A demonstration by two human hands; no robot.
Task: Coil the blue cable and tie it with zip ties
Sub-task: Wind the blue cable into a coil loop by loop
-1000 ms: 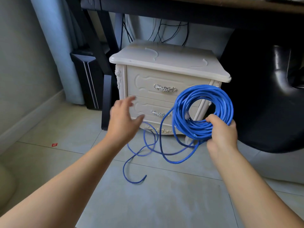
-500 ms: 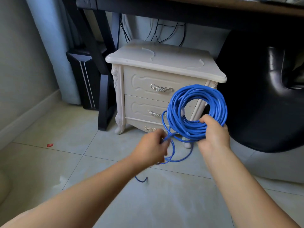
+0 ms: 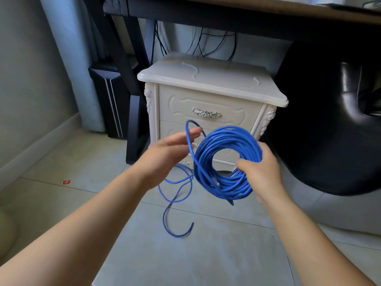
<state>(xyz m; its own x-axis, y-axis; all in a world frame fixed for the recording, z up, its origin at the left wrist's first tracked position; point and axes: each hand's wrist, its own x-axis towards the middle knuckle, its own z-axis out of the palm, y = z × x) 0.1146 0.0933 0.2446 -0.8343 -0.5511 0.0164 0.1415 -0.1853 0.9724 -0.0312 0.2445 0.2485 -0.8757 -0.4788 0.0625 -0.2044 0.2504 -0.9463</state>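
The left hand [image 3: 165,155] is blurred at its fingertips; whether it grips the loose loop of the blue cable [image 3: 224,139] cannot be told; the right hand [image 3: 260,168] covers one side of the coil; the cabinet [image 3: 206,79] has its lower drawer hidden behind coil and hands; the desk [image 3: 268,9] and the black chair [image 3: 329,120] are cut by the edges.

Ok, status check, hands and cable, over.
Right hand clamps the blue coil. Left hand open, feeding a loop on. Loose tail on the floor. No zip ties visible.
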